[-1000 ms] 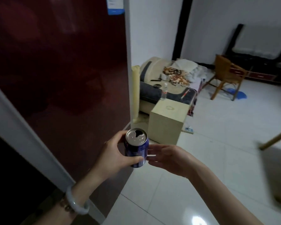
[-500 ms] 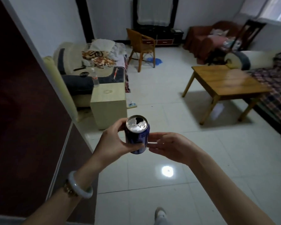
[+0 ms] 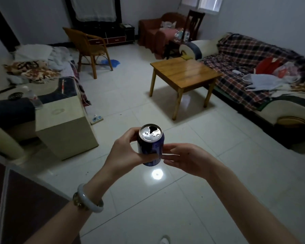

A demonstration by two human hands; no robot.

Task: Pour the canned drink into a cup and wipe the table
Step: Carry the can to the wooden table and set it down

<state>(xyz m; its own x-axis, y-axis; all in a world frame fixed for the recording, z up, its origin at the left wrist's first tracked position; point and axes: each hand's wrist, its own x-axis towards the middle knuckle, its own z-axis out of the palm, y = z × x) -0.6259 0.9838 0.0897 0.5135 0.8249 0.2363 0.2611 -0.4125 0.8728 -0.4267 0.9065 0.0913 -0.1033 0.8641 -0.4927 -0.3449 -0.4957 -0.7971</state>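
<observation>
Here, seen from my head, my left hand (image 3: 125, 152) wraps an upright, opened blue drink can (image 3: 151, 144) above the tiled floor (image 3: 218, 182). My right hand (image 3: 185, 160) is spread, fingertips beside the can. A bare wooden counter (image 3: 185, 72) stands well apart, ahead.

Plaid-covered sofa (image 3: 250, 64) at right; wooden armchair (image 3: 90, 48) at rear left. Cream cabinet (image 3: 63, 127) bearing a plastic bottle (image 3: 34, 99).
</observation>
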